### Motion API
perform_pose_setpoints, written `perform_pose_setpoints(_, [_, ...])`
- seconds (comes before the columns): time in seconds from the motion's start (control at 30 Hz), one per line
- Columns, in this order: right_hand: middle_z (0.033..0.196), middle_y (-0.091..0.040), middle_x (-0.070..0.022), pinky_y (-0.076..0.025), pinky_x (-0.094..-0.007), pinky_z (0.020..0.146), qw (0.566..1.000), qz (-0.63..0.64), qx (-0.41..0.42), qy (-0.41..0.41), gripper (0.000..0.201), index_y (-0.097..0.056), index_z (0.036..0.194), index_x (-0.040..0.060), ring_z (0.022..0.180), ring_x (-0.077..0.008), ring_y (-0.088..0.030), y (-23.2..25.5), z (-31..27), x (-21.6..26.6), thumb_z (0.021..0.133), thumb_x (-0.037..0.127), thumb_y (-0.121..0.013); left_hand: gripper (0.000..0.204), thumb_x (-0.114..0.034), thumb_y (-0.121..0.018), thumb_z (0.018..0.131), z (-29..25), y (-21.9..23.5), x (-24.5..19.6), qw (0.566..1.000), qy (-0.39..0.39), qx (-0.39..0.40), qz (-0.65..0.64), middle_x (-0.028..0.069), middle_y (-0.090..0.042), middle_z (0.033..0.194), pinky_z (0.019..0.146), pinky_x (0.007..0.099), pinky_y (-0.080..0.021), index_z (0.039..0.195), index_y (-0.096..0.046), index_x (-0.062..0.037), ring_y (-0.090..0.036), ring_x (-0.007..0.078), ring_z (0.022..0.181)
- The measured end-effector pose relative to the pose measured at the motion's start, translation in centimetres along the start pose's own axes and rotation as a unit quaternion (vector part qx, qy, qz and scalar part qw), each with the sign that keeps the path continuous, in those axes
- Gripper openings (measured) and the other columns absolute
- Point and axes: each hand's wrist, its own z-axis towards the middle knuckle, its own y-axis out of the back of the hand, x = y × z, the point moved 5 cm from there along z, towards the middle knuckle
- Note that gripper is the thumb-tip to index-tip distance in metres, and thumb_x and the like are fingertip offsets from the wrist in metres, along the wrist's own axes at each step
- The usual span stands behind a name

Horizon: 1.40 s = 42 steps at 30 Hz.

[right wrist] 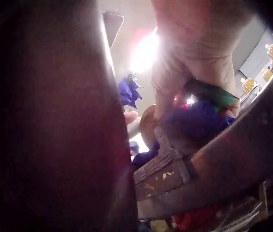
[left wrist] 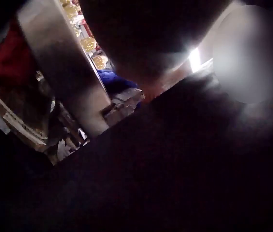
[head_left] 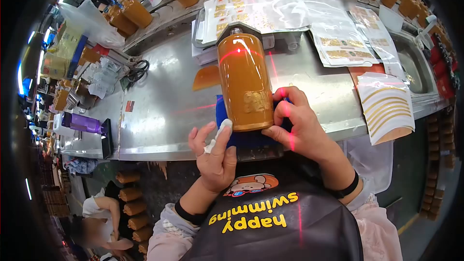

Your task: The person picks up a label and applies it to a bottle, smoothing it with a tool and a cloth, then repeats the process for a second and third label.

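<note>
A glossy brown bottle (head_left: 244, 79) with raised gold lettering lies in the middle of the bench, its base toward me and its neck pointing away. Under its base end is a blue cloth (head_left: 251, 140). My right hand (head_left: 302, 128) holds the bottle by its lower right side, thumb at the base edge and fingers bent beside the wall. At the lower left of the base, my left hand (head_left: 215, 157) holds a crumpled white cloth (head_left: 218, 135) between its fingers. The left wrist view is mostly dark. In the right wrist view the bottle is largely hidden behind the hand.
Sheets of gold decals (head_left: 340, 43) lie behind and to the right. Gold curved strips (head_left: 386, 108) sit on a white sheet near a sink (head_left: 411, 63). More brown bottles (head_left: 135, 12) line the back. A purple bottle (head_left: 84, 123) is at the left; red laser lines cross the work.
</note>
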Motion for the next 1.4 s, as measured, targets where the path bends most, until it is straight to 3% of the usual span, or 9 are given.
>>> perform_pose_setpoints(0.2, [0.121,-0.050,-0.0181,-0.044,-0.0421,0.090,0.998,-0.041,0.035,0.013,0.028,-0.058,0.090,0.0062,0.109,-0.0340,-0.050,0.2,-0.1,0.1,0.072,0.006,-0.079,0.042,-0.007,-0.064,0.080,2.8,-0.6,-2.4,0.986,-0.145,0.020,0.085,0.0039,-0.065,0.117,0.106,0.0522,-0.026,0.121,-0.067,-0.0104,-0.052,0.0253,0.118])
perform_pose_setpoints(0.33, [0.129,-0.056,-0.0192,-0.052,-0.0304,0.080,0.991,0.059,-0.120,-0.016,0.047,-0.049,0.131,0.0031,0.102,-0.0214,-0.063,2.8,-1.0,0.2,0.086,-0.002,-0.063,0.045,-0.007,-0.065,0.078,3.2,-0.6,-1.5,0.991,-0.131,0.005,0.034,0.0057,-0.065,0.118,0.107,0.0535,-0.025,0.123,-0.065,-0.0115,-0.050,0.0260,0.119])
perform_pose_setpoints(0.37, [0.111,-0.064,-0.0137,-0.051,-0.0279,0.079,0.962,0.173,-0.193,-0.084,0.041,-0.050,0.128,0.0011,0.091,-0.0177,-0.063,3.0,-1.2,0.9,0.089,0.002,-0.062,0.046,-0.007,-0.065,0.078,3.1,-0.4,-1.0,0.994,-0.108,-0.001,0.014,0.0062,-0.066,0.117,0.107,0.0538,-0.024,0.124,-0.064,-0.0109,-0.050,0.0265,0.120])
perform_pose_setpoints(0.43, [0.103,-0.063,-0.0073,-0.048,-0.0246,0.081,0.963,0.168,-0.132,-0.162,0.036,-0.051,0.127,-0.0001,0.090,-0.0105,-0.058,2.5,-1.0,2.1,0.092,0.004,-0.060,0.055,-0.013,-0.067,0.076,2.9,-0.9,-0.5,0.998,-0.061,0.013,-0.013,0.0126,-0.060,0.126,0.109,0.0544,-0.023,0.130,-0.057,-0.0080,-0.046,0.0326,0.123])
perform_pose_setpoints(0.5, [0.095,-0.062,-0.0077,-0.049,-0.0273,0.075,0.990,0.059,-0.092,-0.087,0.030,-0.055,0.117,0.0003,0.081,-0.0116,-0.058,0.8,-0.2,2.8,0.089,0.008,-0.064,0.058,-0.017,-0.068,0.077,3.1,-1.7,-0.5,0.999,-0.039,0.027,0.016,0.0177,-0.055,0.131,0.110,0.0533,-0.024,0.133,-0.054,-0.0049,-0.045,0.0374,0.121])
perform_pose_setpoints(0.6, [0.089,-0.060,-0.0054,-0.048,-0.0271,0.073,0.965,0.126,-0.124,-0.194,0.022,-0.055,0.108,-0.0006,0.081,-0.0114,-0.055,0.4,-1.5,-0.4,0.089,0.007,-0.062,0.071,-0.024,-0.070,0.075,3.3,-2.1,-0.7,0.997,-0.009,0.071,0.035,0.0178,-0.047,0.141,0.111,0.0548,-0.020,0.140,-0.047,-0.0083,-0.041,0.0387,0.127])
perform_pose_setpoints(0.8, [0.098,-0.056,-0.0022,-0.044,-0.0225,0.079,0.953,0.185,-0.129,-0.204,0.025,-0.052,0.113,0.0025,0.088,-0.0087,-0.051,0.6,-1.9,-2.0,0.093,0.015,-0.058,0.076,-0.036,-0.073,0.079,4.4,-4.3,-0.9,0.998,-0.059,-0.003,0.011,0.0177,-0.046,0.142,0.112,0.0606,-0.019,0.142,-0.044,-0.0054,-0.038,0.0380,0.134])
perform_pose_setpoints(0.93, [0.098,-0.056,-0.0018,-0.043,-0.0223,0.079,0.960,0.184,-0.104,-0.185,0.026,-0.050,0.116,0.0024,0.088,-0.0081,-0.051,-0.1,-2.0,-0.8,0.094,0.016,-0.056,0.082,-0.035,-0.072,0.081,1.9,-4.5,1.3,0.998,-0.015,0.035,-0.058,0.0220,-0.045,0.142,0.113,0.0598,-0.020,0.144,-0.035,0.0024,-0.037,0.0426,0.135])
perform_pose_setpoints(1.4, [0.095,-0.056,-0.0016,-0.043,-0.0214,0.076,0.956,0.204,-0.105,-0.183,0.022,-0.049,0.111,0.0023,0.084,-0.0078,-0.050,-0.2,-1.9,-0.1,0.095,0.014,-0.058,0.085,-0.035,-0.070,0.084,4.1,-2.8,-0.3,0.998,-0.024,0.046,-0.038,0.0232,-0.040,0.145,0.115,0.0568,-0.019,0.148,-0.026,-0.0005,-0.034,0.0437,0.136])
